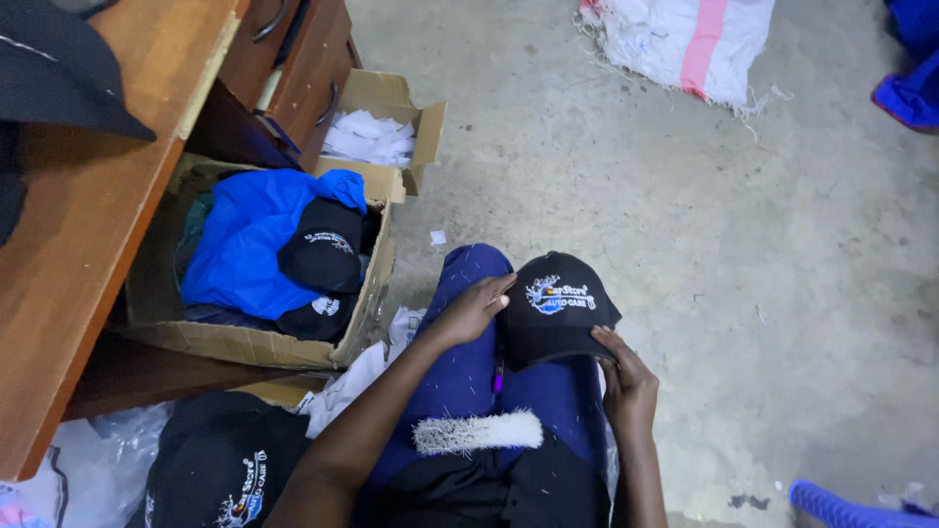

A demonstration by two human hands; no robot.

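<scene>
While a black cap [556, 308] with a stitched emblem on its front is held over the knees at the centre of the frame, it is steadied from both sides: the left hand [471, 311] is laid against the crown's left edge with its fingers pressed together, and the right hand [626, 376] is curled around the brim at the lower right, pinching it. A white brush [477, 432] is seen lying across the lap just below the cap, touched by neither hand. At the left of the frame a cardboard box [245, 344] is filled with a blue cloth [249, 240] and further black caps [323, 249], set beside a wooden worktop [68, 244] with drawers; another cap [220, 464] is placed at the lower left. A white and pink sack [685, 39] is spread on the concrete floor [763, 244] at the upper right. As a judgement, the brush could be tipped off the lap if the knees are shifted, since it is balanced loosely there. The cap could be dropped onto the dusty floor if the brim grip is loosened, and the emblem could be smudged or its threads snagged if the left fingers are dragged across it.
</scene>
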